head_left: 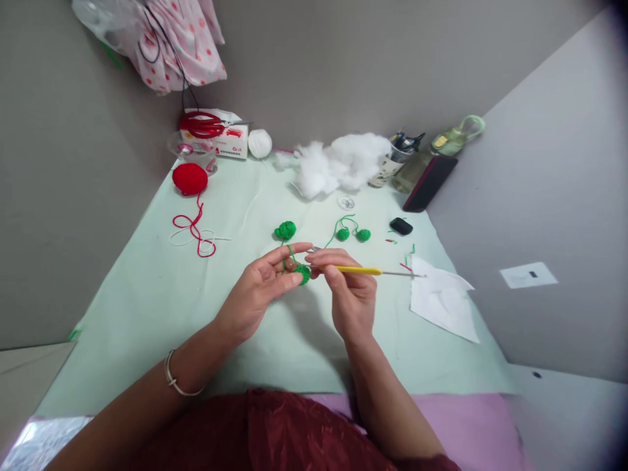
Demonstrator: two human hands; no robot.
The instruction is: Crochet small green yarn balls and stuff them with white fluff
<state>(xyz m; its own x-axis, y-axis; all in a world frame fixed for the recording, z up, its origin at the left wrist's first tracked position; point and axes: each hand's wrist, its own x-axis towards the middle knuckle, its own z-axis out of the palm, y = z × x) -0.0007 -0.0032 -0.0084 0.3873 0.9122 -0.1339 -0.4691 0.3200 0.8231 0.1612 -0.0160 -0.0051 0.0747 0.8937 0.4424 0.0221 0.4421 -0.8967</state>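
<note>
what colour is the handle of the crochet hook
Yellow handle, best seen in the head view.

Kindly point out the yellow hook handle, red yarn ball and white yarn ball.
Yellow hook handle (360, 269): head view, its middle.
Red yarn ball (190, 179): head view, ball's middle.
White yarn ball (260, 143): head view, ball's middle.
</note>
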